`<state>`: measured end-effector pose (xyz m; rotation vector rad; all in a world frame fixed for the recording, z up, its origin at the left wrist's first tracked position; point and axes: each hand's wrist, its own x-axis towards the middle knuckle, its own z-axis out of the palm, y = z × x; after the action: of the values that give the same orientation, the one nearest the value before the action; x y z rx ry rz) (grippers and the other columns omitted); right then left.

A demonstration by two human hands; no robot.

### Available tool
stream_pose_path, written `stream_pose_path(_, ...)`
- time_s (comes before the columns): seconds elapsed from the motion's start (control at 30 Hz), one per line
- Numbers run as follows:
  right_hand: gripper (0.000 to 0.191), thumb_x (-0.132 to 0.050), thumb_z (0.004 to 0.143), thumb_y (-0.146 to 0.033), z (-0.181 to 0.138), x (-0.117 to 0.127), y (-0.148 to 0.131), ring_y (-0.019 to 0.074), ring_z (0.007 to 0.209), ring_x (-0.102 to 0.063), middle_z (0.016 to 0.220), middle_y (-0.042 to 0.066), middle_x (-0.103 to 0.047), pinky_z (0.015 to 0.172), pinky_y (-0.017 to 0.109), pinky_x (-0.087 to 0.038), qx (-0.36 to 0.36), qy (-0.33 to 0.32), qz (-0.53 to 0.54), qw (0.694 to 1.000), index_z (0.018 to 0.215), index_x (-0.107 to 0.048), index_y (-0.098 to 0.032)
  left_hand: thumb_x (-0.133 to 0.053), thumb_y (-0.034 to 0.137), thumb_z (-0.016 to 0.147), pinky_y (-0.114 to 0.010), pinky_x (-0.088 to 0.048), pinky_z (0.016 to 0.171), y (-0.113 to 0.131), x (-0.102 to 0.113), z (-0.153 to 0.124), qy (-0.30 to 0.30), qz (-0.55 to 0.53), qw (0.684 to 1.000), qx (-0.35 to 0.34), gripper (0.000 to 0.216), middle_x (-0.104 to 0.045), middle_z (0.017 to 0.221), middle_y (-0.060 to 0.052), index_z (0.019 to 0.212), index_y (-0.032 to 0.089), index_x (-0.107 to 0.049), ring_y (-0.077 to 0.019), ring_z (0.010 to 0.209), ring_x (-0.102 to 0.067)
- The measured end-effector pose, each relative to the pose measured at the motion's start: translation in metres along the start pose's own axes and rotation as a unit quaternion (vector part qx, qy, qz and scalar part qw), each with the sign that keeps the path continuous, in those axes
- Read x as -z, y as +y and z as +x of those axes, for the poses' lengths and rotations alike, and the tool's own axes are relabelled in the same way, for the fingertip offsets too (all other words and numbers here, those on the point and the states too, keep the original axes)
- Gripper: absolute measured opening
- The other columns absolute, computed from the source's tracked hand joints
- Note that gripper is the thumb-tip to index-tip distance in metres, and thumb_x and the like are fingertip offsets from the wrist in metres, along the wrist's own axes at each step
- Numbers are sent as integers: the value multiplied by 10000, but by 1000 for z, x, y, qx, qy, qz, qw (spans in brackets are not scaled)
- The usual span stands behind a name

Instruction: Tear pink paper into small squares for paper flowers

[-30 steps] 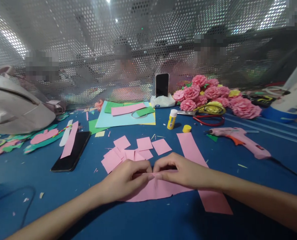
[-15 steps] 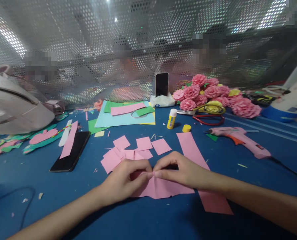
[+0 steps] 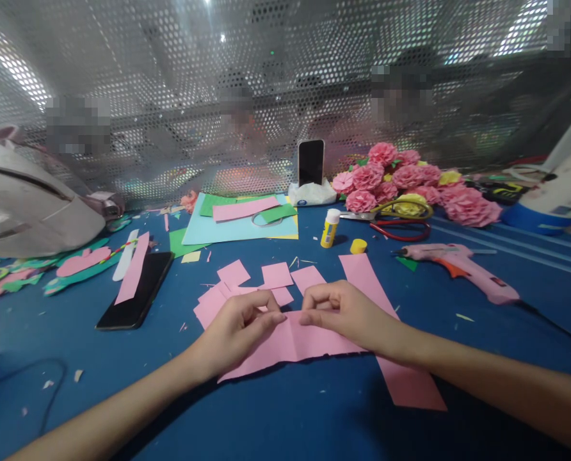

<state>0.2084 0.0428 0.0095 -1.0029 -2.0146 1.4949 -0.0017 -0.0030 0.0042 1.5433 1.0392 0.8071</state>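
A creased strip of pink paper (image 3: 285, 346) is stretched between my two hands, low over the blue table. My left hand (image 3: 242, 330) pinches its upper edge left of the middle crease. Just right of that crease, my right hand (image 3: 343, 317) pinches the same edge. The strip's lower edge looks uneven, and its right end overlaps a longer pink strip (image 3: 369, 285) lying on the table. Behind my hands lie several small pink paper squares (image 3: 276, 275), partly hidden by my left hand.
Beyond the squares stand a glue stick (image 3: 330, 228) and its yellow cap (image 3: 359, 246). At right lie a pink glue gun (image 3: 463, 266), scissors (image 3: 401, 227) and pink paper flowers (image 3: 410, 179). A black phone (image 3: 146, 294) lies left; another phone (image 3: 311, 163) stands behind, before a perforated metal screen (image 3: 170, 83).
My fingertips have moved apart from their meeting point. The pink strip, pinched together at its middle before, is now spread flatter with a crease showing.
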Motion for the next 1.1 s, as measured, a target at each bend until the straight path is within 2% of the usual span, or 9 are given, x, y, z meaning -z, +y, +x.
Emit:
stream_pose_path(0.17,312,-645,809,-397,0,3,0,72,507,-286,549,-67,-364,489,245,-177,13,27,10,999,640,-533,-160,-531,487,876,-202,-163,427,-2,3,1,54,8,999,-6,355,-267,493,92,698,185,-477,-64,427,-211)
stream_pose_path(0.3,306,-644,809,-393,1,5,-1,82,528,-336,573,-56,-396,510,248,-219,21,34,2,999,636,-538,-164,-524,507,876,-204,-169,431,-3,7,3,67,16,998,5,360,-265,492,90,719,184,-494,-62,412,-225)
stream_pose_path(0.43,266,-600,837,-415,2,6,-2,111,607,-434,671,-29,-478,564,253,-306,45,89,11,995,724,-548,-180,-504,459,904,-185,-179,424,-5,10,5,98,9,995,-5,307,-364,524,75,777,180,-498,-61,427,-281)
stream_pose_path(0.57,258,-564,865,-451,3,8,0,104,517,-358,572,-74,-399,510,240,-268,5,129,68,989,940,-489,-215,-498,448,906,-163,-273,422,-5,11,7,158,-30,987,13,250,-484,580,63,947,203,-467,-74,439,-401)
stream_pose_path(0.67,257,-556,877,-444,1,6,-2,109,579,-409,621,-60,-418,550,236,-319,-7,109,131,985,873,-450,-210,-512,435,901,-149,-256,411,-2,8,8,179,-71,981,30,245,-438,549,90,977,221,-420,-64,417,-360)
stream_pose_path(0.73,278,-570,872,-445,-1,2,-5,125,687,-468,728,-30,-473,622,245,-372,0,87,150,985,826,-440,-203,-518,421,901,-147,-258,424,0,5,6,173,-87,981,34,236,-421,544,96,958,220,-409,-61,429,-351)
stream_pose_path(0.87,288,-580,864,-466,-5,-5,-13,176,878,-516,888,13,-527,752,286,-412,9,60,143,988,842,-477,-197,-480,406,924,-184,-365,516,4,-3,2,129,-82,988,26,200,-473,576,80,946,218,-416,-83,508,-433)
stream_pose_path(1.0,300,-609,848,-457,-5,-10,-14,144,778,-487,790,-22,-479,705,262,-392,29,92,140,985,798,-457,-203,-486,336,929,-202,-379,557,6,-17,-1,104,-101,989,-10,142,-477,575,79,963,209,-434,-93,542,-462)
stream_pose_path(1.1,331,-639,821,-460,-3,-15,-11,123,693,-449,721,-44,-435,632,243,-368,31,141,158,977,773,-428,-209,-471,335,945,-251,-451,674,6,-30,-1,58,-201,978,-20,165,-565,710,34,1040,207,-432,-115,652,-560)
